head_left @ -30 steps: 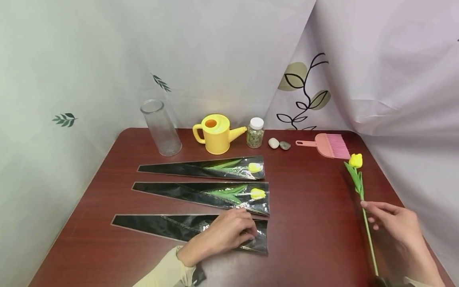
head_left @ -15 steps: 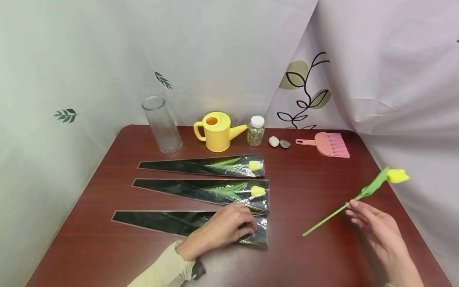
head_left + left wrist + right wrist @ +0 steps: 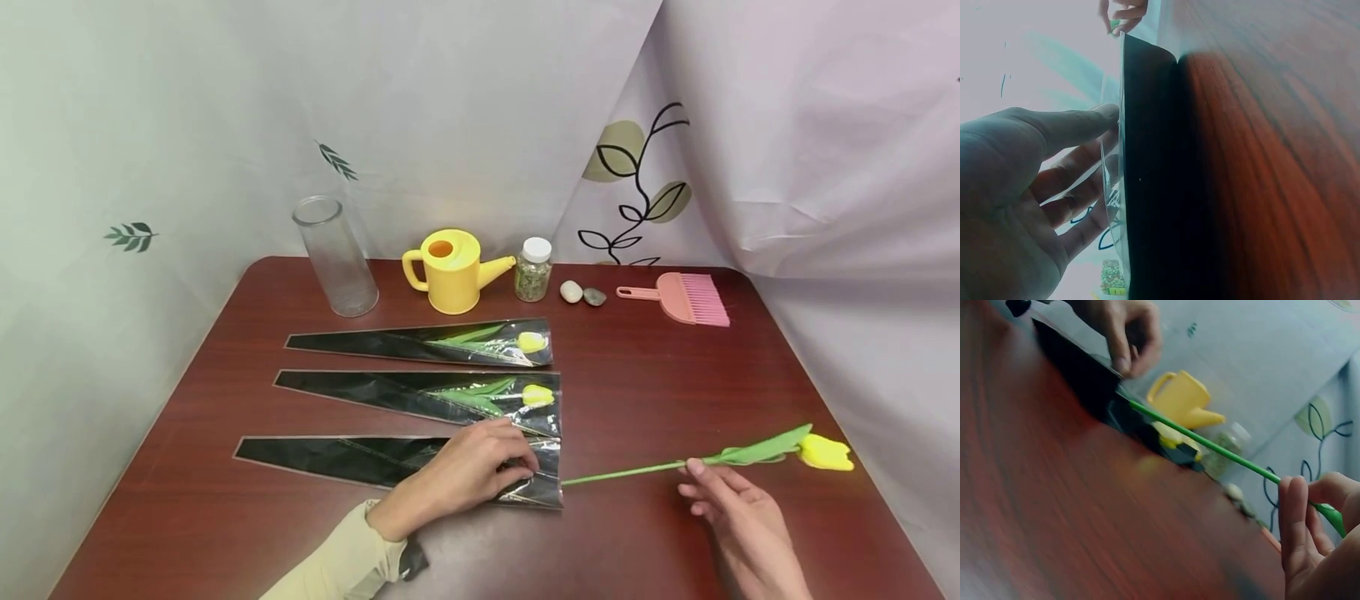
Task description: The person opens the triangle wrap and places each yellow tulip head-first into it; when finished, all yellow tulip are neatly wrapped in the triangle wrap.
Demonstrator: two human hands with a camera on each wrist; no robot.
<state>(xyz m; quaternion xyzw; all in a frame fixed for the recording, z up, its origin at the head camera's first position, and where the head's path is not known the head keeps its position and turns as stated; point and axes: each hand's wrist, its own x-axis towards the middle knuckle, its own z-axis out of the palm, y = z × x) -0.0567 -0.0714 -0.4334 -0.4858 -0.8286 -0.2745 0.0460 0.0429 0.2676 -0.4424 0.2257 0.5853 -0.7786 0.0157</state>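
table point(image 3: 660, 375): dark reddish wood with rounded corners, pale printed curtains hanging behind it and off to the right.
sleeves: three long black-backed cone wrappers lay side by side, wide mouths pointing right. The far sleeve point(image 3: 390, 347) had a yellow tulip inside, and so did the middle sleeve point(image 3: 375, 392). The near sleeve point(image 3: 337, 460) looked like it had no flower in it.
loose tulip point(image 3: 823, 452): yellow head out to the right, the green stem point(image 3: 622, 474) running nearly level to the left, and its cut end was right at the mouth of the near sleeve. Whether the tip was already inside, couldn't tell tbh.
glass cylinder point(image 3: 335, 257): clear, stood upright at the back left, nothing visible in it.
watering can point(image 3: 450, 272): little yellow one just right of the cylinder, spout pointing right.
brush point(image 3: 678, 298): pink, lying flat at the back right.
left hand point(image 3: 468, 475): rested on the wide end of the near sleeve, fingers curled onto the clear front film at the mouth; in the left wrist view the fingers point(image 3: 1066, 125) were lifting that film off the black backing.
right hand point(image 3: 738, 521): fingers pinched the stem just below the leaves.
jar point(image 3: 533, 269): small with a white lid, greenish bits inside, next to the spout.
pebbles point(image 3: 582, 293): one pale, one grey, touching each other, between jar and brush.
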